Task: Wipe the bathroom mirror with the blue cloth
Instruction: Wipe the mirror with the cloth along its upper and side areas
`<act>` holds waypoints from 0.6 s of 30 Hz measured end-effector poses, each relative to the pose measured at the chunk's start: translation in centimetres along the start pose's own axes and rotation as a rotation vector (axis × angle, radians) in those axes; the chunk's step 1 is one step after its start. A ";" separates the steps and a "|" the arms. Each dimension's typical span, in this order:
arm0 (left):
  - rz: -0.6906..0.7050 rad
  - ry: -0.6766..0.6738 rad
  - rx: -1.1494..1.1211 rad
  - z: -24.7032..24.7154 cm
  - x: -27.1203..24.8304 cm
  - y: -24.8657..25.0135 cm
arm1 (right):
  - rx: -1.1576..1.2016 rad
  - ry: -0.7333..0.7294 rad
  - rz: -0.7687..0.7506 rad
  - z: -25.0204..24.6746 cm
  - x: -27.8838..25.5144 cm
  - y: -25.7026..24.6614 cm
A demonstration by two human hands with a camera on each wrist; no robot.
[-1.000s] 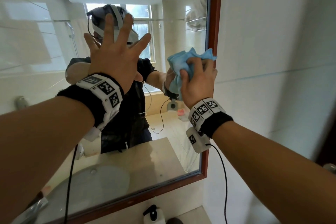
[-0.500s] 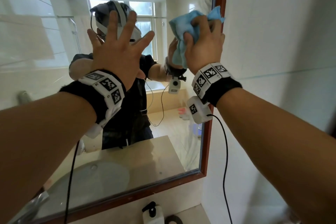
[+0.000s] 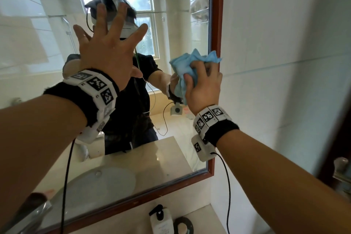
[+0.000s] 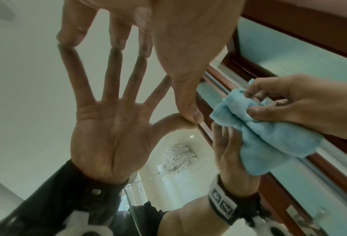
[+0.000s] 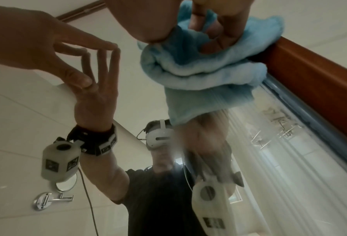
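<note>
The blue cloth [image 3: 187,71] was bunched against the bathroom mirror [image 3: 171,15] at its right edge, beside the brown frame [image 3: 216,24], gripped in the curled fingers of the right hand [image 3: 204,84]. The left hand [image 3: 106,51] was splayed wide, its fingertips [image 4: 67,37] touching the glass

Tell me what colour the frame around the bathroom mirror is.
Reddish-brown, like stained wood. The mirror frame shows best in the head view, running up the right edge.

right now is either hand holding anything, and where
The right hand grips the bunched blue cloth around its middle; the left hand holds nothing.
</note>
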State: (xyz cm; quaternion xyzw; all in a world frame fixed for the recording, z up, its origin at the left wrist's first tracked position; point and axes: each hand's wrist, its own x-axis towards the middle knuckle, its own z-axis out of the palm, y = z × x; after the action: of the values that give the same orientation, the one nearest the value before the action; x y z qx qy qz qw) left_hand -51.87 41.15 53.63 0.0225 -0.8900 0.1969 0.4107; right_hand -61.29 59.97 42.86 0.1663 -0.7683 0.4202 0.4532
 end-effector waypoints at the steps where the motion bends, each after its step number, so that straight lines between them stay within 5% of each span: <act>1: 0.002 0.002 -0.002 0.0 0.0 0.0 | 0.000 -0.008 0.005 0.1 -0.4 0.2; 9: 0.006 0.010 -0.015 0.1 -0.2 0.1 | 0.000 -0.046 0.051 0.6 -3.6 1.7; 18: 0.020 0.016 0.012 0.2 -0.2 0.0 | 0.011 -0.030 0.014 -0.2 -0.9 -0.2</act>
State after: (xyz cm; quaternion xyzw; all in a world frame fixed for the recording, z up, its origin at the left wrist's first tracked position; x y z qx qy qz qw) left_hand -51.86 41.03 53.42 0.0145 -0.8857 0.2067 0.4156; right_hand -60.60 59.87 42.22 0.1698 -0.7737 0.4252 0.4379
